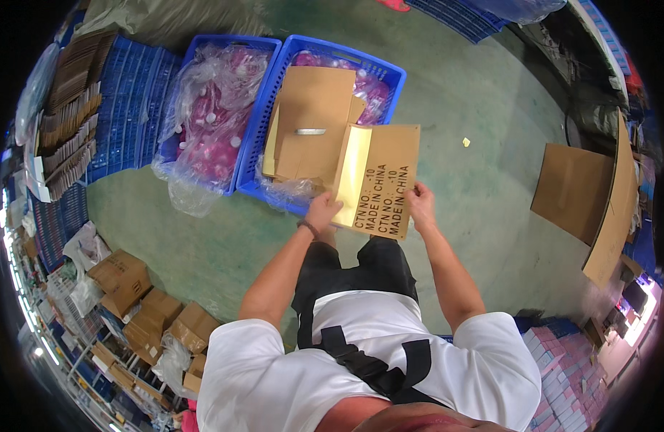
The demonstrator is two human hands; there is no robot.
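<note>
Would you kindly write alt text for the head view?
Both hands, left hand and right hand, hold a flattened cardboard carton above a blue crate of pink items and cardboard sheets, on a green floor.

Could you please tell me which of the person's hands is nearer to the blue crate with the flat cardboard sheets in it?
Left. The left hand grips the printed carton's lower left corner, right beside the blue crate's front edge. The right hand holds the carton's lower right edge, farther from it.
</note>
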